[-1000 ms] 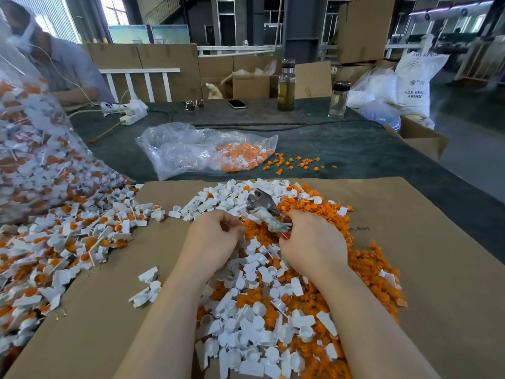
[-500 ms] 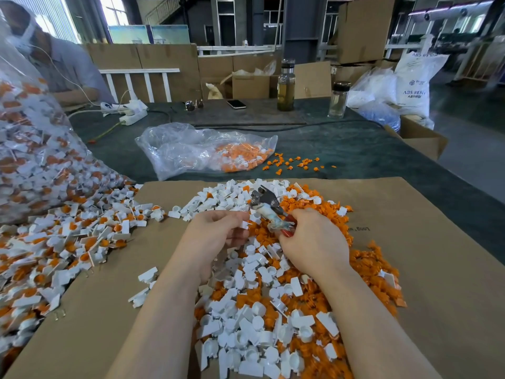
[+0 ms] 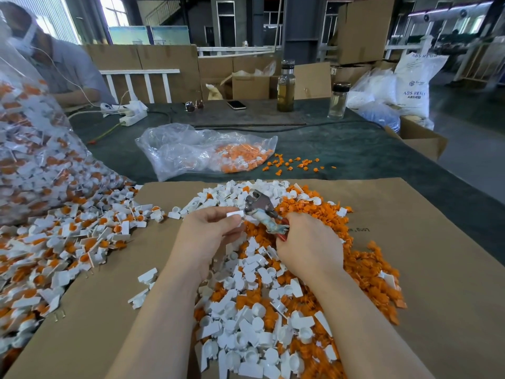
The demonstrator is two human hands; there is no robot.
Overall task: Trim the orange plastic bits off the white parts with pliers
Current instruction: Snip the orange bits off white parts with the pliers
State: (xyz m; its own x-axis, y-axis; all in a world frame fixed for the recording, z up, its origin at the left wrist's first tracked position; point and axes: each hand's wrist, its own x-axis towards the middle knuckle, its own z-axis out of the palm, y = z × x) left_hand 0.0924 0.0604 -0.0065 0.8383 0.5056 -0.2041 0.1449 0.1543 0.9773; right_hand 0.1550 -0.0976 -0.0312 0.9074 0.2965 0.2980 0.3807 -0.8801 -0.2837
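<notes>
My left hand (image 3: 209, 236) pinches one small white part (image 3: 235, 214) between thumb and fingers, its end held against the jaws of the pliers (image 3: 259, 207). My right hand (image 3: 308, 246) grips the pliers by their worn, red-tipped handles, the metal head pointing up and left. Under both hands lies a heap of trimmed white parts (image 3: 254, 318) mixed with cut orange bits (image 3: 363, 269) on a brown cardboard sheet (image 3: 426, 269). Untrimmed white parts with orange inserts (image 3: 68, 242) are spread at the left.
A large clear bag of untrimmed parts (image 3: 30, 149) leans at the far left. A smaller clear bag with orange bits (image 3: 207, 151) lies behind the cardboard, loose orange bits (image 3: 295, 164) beside it. Two bottles (image 3: 285, 86), a phone (image 3: 236, 104), a power strip (image 3: 131, 116) and a seated person (image 3: 62, 67) are farther back.
My left hand has lifted out of the heap with a white part and brought it to the pliers' jaws. My right hand has raised the pliers a little.
</notes>
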